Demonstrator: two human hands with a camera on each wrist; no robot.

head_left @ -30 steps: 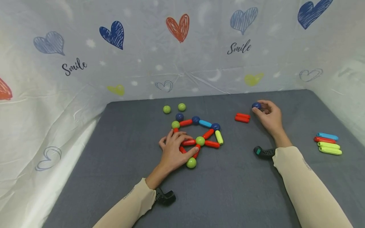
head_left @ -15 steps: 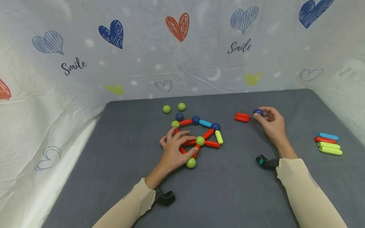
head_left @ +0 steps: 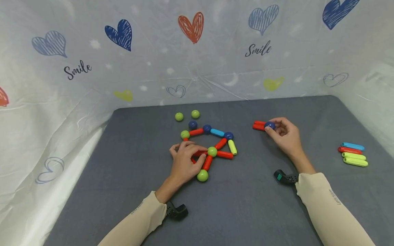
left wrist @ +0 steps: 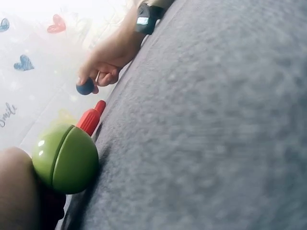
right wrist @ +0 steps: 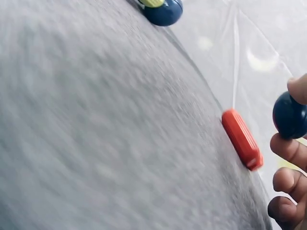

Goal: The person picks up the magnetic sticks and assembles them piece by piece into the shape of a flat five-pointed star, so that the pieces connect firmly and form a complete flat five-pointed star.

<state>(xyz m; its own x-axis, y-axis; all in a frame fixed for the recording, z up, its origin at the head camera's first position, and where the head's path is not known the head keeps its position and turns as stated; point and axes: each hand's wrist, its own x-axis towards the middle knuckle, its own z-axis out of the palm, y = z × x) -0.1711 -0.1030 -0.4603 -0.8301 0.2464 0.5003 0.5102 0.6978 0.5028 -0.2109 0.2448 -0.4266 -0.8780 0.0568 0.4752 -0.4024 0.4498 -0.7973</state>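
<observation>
Head view: from above, facing forward and down across the counter (head_left: 246,205) to the heart-printed backdrop (head_left: 197,56). Left wrist view: at counter level, rolled sideways, very near a green ball (left wrist: 65,159). Right wrist view: equally low and rolled, facing the backdrop beyond a red rod (right wrist: 242,140). All three share the held blue ball (head_left: 270,125).

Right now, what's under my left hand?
Parts of red rods peek out from beneath the left hand; whatever lies under its palm is covered, so I can't say.
</observation>
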